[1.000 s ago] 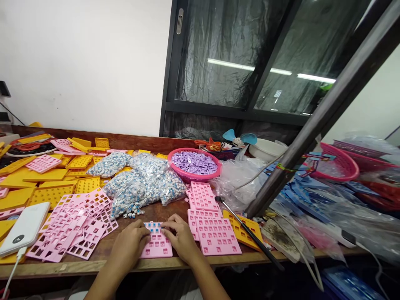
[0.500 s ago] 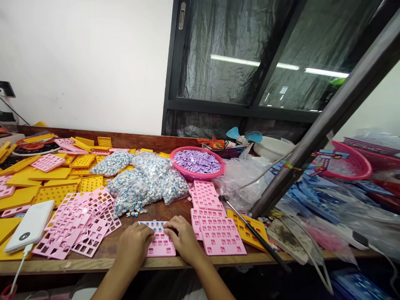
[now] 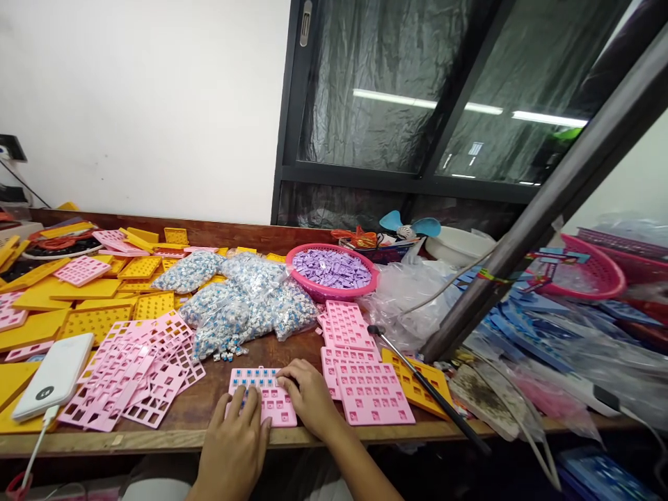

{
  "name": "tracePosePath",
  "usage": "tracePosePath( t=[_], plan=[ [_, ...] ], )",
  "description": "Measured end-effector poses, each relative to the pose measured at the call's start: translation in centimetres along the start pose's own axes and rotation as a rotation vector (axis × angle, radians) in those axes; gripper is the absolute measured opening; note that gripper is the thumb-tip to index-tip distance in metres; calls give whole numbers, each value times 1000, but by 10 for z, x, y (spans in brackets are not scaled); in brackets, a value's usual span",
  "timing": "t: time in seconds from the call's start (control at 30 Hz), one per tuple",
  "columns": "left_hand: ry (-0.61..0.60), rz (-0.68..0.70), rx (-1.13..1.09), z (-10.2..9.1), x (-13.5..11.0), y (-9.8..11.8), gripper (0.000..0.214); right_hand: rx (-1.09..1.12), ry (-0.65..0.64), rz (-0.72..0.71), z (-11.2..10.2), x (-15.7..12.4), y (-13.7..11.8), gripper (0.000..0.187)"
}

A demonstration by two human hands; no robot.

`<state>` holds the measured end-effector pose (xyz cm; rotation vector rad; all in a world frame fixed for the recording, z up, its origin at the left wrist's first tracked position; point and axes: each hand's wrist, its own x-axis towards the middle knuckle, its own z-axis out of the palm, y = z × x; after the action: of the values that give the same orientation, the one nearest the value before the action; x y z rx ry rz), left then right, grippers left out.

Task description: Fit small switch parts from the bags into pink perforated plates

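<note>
A small pink plate [image 3: 264, 393] with square sockets lies at the table's front edge; blue-and-white switches fill its top row. My left hand [image 3: 234, 438] lies flat with fingers spread over the plate's lower left part. My right hand [image 3: 307, 396] rests on its right side, fingertips pressing near the top row. Just behind the plate, loose switches [image 3: 222, 355] spill from clear bags of switches [image 3: 245, 303].
Pink cut-out frames [image 3: 138, 372] lie to the left, with a white power bank [image 3: 52, 376] and yellow plates [image 3: 78, 306]. More pink plates [image 3: 365, 386], a black rod [image 3: 428, 390], a pink basket of purple pieces [image 3: 331, 271] and plastic bags sit right. A grey post [image 3: 537, 216] slants across.
My left hand has slid back toward me and flattened over the plate's lower left corner, uncovering more of the top row. My right hand stays on the plate. The view shifted slightly.
</note>
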<state>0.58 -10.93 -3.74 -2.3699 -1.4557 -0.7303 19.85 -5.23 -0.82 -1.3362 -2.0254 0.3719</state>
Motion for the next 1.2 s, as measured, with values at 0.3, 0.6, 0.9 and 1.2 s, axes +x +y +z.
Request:
tracePosePath(
  t=[0.3, 0.6, 0.9, 1.2],
  plan=[
    [-30, -26, -126, -10, 8, -12, 45, -302, 16, -146, 6, -5, -5, 20],
    [-32, 46, -123, 4, 12, -21, 59, -498, -99, -245, -4, -21, -24, 27],
    [-10, -50, -249, -9, 12, -41, 59, -374, -53, -241, -4, -25, -25, 42],
    [-69, -276, -223, -5, 29, -106, 35, -161, -52, -197, -8, 4, -21, 28]
  ],
)
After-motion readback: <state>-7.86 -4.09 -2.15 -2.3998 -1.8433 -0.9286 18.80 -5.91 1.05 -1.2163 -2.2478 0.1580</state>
